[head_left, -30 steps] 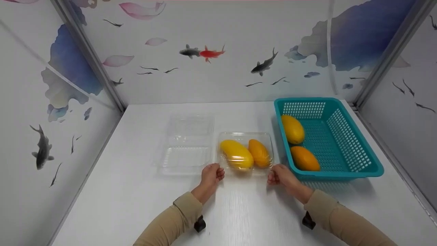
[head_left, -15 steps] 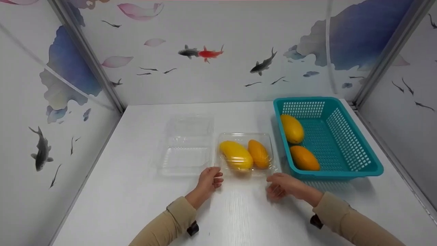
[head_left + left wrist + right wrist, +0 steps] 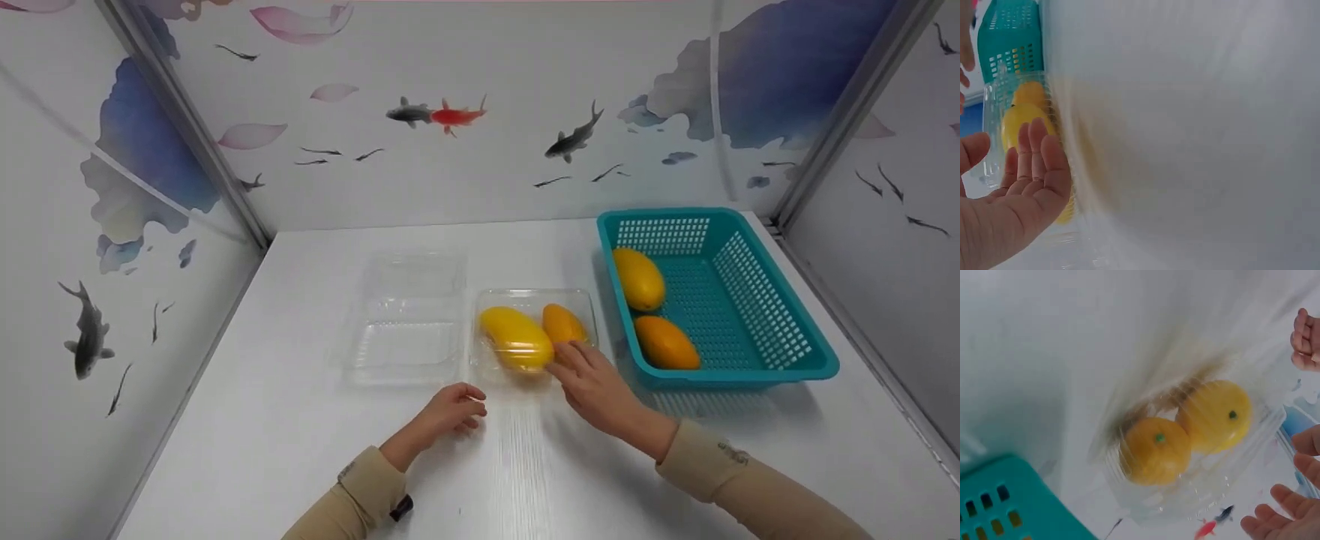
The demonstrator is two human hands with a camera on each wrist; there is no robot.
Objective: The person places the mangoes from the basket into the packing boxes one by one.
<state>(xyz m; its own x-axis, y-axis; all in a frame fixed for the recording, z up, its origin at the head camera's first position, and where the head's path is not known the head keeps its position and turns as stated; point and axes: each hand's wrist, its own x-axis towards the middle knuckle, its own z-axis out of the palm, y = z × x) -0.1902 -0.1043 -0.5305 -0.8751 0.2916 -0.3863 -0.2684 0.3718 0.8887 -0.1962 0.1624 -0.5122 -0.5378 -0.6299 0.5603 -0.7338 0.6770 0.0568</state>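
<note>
A clear plastic clamshell box [image 3: 504, 297] stands mid-table, its lid down over two mangoes: a larger yellow mango [image 3: 514, 337] and a smaller orange mango [image 3: 561, 321]. My right hand [image 3: 600, 394] reaches over the front right of the box with its fingers extended, covering part of the orange mango in the head view. In the right wrist view, the fingers [image 3: 1292, 500] appear apart from the box. Near the box's front left corner, my left hand [image 3: 448, 411] hovers with loosely bent fingers and holds nothing; its palm [image 3: 1010, 219] shows in the left wrist view.
A second clear clamshell box [image 3: 409, 352] lies open to the left. At the right stands a teal plastic basket [image 3: 780, 315] with two more mangoes, one behind [image 3: 639, 279] and one in front [image 3: 667, 343]. Patterned panels [image 3: 480, 180] enclose the white table on the sides and back.
Both hands have come away from the front corners of the box. The left drew back toward the person; the right pulled back, then moved up and left over the box's front.
</note>
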